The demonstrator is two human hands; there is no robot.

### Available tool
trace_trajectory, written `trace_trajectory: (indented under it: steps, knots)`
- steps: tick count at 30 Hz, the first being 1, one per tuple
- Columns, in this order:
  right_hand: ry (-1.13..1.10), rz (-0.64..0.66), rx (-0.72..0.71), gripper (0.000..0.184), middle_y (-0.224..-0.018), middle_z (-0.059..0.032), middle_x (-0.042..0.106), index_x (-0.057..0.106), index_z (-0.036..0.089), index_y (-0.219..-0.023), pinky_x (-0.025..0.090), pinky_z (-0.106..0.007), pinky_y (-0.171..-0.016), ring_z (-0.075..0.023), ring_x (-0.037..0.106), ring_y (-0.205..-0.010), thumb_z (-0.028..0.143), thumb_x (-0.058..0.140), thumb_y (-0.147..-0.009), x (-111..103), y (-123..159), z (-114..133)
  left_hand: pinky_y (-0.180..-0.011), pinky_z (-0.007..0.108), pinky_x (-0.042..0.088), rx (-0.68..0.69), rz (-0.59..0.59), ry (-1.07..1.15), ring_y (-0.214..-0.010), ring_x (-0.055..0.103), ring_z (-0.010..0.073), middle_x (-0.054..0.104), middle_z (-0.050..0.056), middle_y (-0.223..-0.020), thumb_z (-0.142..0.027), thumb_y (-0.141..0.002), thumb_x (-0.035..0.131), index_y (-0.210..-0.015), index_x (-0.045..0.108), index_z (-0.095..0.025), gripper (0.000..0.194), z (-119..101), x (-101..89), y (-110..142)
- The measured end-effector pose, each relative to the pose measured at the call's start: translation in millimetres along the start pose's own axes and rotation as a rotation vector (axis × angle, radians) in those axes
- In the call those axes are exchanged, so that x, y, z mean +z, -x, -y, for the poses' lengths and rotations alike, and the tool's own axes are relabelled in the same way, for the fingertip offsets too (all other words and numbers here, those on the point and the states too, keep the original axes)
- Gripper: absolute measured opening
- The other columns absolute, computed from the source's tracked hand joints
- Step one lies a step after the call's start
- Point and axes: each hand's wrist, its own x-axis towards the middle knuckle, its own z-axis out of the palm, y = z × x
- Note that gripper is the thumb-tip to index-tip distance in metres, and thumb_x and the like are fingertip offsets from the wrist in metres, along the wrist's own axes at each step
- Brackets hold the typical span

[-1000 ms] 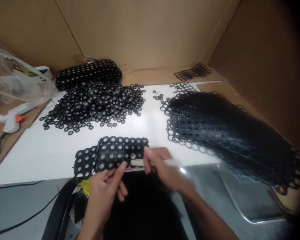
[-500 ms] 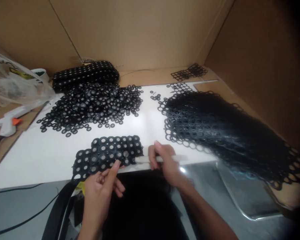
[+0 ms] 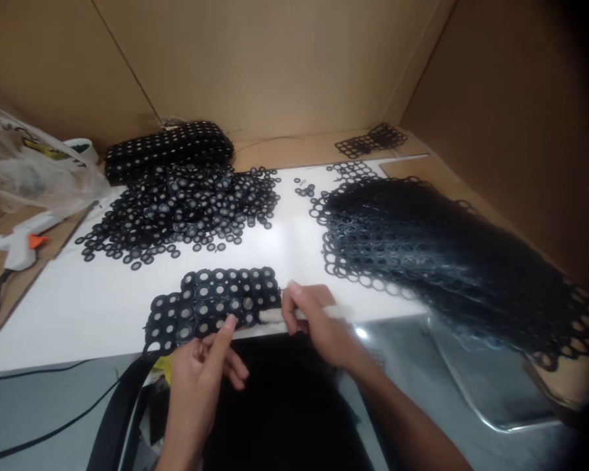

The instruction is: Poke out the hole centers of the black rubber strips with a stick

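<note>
A black sheet of joined rings (image 3: 203,306), most filled with round discs with pale centres, lies at the table's near edge. My left hand (image 3: 209,363) has its thumb on the sheet's front edge and its fingers curled below, pinching it. A white, pen-like stick (image 3: 336,313) is gripped in my right hand (image 3: 309,314), just right of the sheet. Its tip points left at the sheet's lower right corner. My fingers hide the middle of the stick.
Behind lies a heap of loose black discs (image 3: 177,212), with a rolled filled sheet (image 3: 169,150) beyond. A large stack of black ring mesh (image 3: 422,248) overhangs the table's right side. A white glue gun (image 3: 22,245) and a plastic bag (image 3: 24,160) are at left.
My right hand has moved slightly left with the white stick, bringing the tip closer over the sheet's lower right corner. The left hand stays nearly in place.
</note>
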Motion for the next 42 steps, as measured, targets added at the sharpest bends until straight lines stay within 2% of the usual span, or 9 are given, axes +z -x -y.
trace_trajectory:
  steps: [4,7,9,13,18,22,27,34,42]
  knots:
    - [0.006,0.014,0.0,0.064,-0.062,0.0018,0.054,0.053,0.021,-0.063,0.042,-0.029,-0.07,-0.0142,0.054,-0.064,0.049,0.035,-0.117,0,1,1,-0.04,0.025,0.048,-0.026,0.029,-0.053,-0.04,0.06,0.0175,0.066,0.003,-0.051,-0.069,-0.082,0.084,-0.081,0.069,-0.016,0.056,-7,6.0,1]
    - [0.021,0.028,-0.013,0.063,-0.061,0.0022,0.053,0.052,0.021,-0.062,0.042,-0.028,-0.069,-0.0137,0.053,-0.062,0.048,0.036,-0.117,0,1,4,-0.042,0.025,0.049,-0.036,0.013,-0.129,-0.039,0.06,0.0171,0.066,0.003,-0.05,-0.072,-0.078,0.086,-0.078,0.067,-0.017,0.058,-11,8.5,1]
    - [0.023,0.027,-0.021,0.063,-0.061,0.0025,0.051,0.051,0.021,-0.061,0.041,-0.028,-0.069,-0.0135,0.052,-0.062,0.048,0.037,-0.116,0,1,5,-0.042,0.024,0.048,-0.039,0.009,-0.155,-0.04,0.06,0.0167,0.066,0.004,-0.05,-0.072,-0.078,0.086,-0.074,0.067,-0.017,0.059,-11,8.0,-1]
    - [0.035,0.038,-0.052,0.064,-0.06,0.0027,0.051,0.05,0.021,-0.061,0.041,-0.028,-0.068,-0.0139,0.052,-0.062,0.049,0.035,-0.117,2,1,4,-0.044,0.023,0.046,-0.01,0.058,-0.18,-0.04,0.058,0.0152,0.066,0.003,-0.05,-0.068,-0.083,0.083,-0.079,0.076,-0.015,0.054,-8,4.8,0]
    - [0.169,0.047,-0.116,0.064,-0.061,0.0022,0.054,0.05,0.021,-0.063,0.04,-0.03,-0.072,-0.0144,0.054,-0.063,0.046,0.029,-0.118,11,3,-1,-0.047,0.025,0.047,0.036,0.036,-0.274,-0.041,0.057,0.016,0.065,0.007,-0.048,-0.068,-0.087,0.079,-0.058,0.07,-0.017,0.059,-6,6.4,9]
    - [0.126,0.028,-0.07,0.065,-0.061,0.0021,0.054,0.051,0.021,-0.062,0.04,-0.03,-0.07,-0.0144,0.054,-0.063,0.051,0.035,-0.117,9,3,-3,-0.046,0.026,0.047,0.065,0.042,-0.239,-0.041,0.057,0.0169,0.064,0.006,-0.048,-0.067,-0.088,0.078,-0.059,0.071,-0.018,0.058,-8,7.4,11]
    - [-0.113,-0.121,-0.03,0.071,-0.053,0.0019,0.045,0.046,0.022,-0.055,0.039,-0.031,-0.066,-0.0148,0.047,-0.057,0.058,0.031,-0.115,-2,2,-9,-0.048,0.024,0.046,0.087,-0.025,-0.172,-0.041,0.054,0.0131,0.061,0.005,-0.046,-0.063,-0.091,0.077,-0.047,0.061,-0.019,0.064,-5,3.3,6]
    - [-0.044,-0.076,0.008,0.07,-0.053,0.0025,0.045,0.046,0.021,-0.056,0.039,-0.031,-0.066,-0.0137,0.047,-0.056,0.057,0.034,-0.115,-1,1,-6,-0.042,0.023,0.043,0.044,-0.006,-0.076,-0.041,0.054,0.0129,0.062,0.004,-0.048,-0.06,-0.09,0.08,-0.055,0.065,-0.017,0.057,-3,4.3,5]
    - [-0.001,-0.044,0.033,0.069,-0.055,0.0027,0.048,0.049,0.021,-0.057,0.041,-0.029,-0.067,-0.0143,0.051,-0.059,0.056,0.038,-0.116,1,1,-2,-0.042,0.023,0.043,0.041,-0.01,-0.042,-0.042,0.055,0.0129,0.062,0.004,-0.05,-0.057,-0.09,0.08,-0.055,0.062,-0.017,0.056,0,3.9,6]
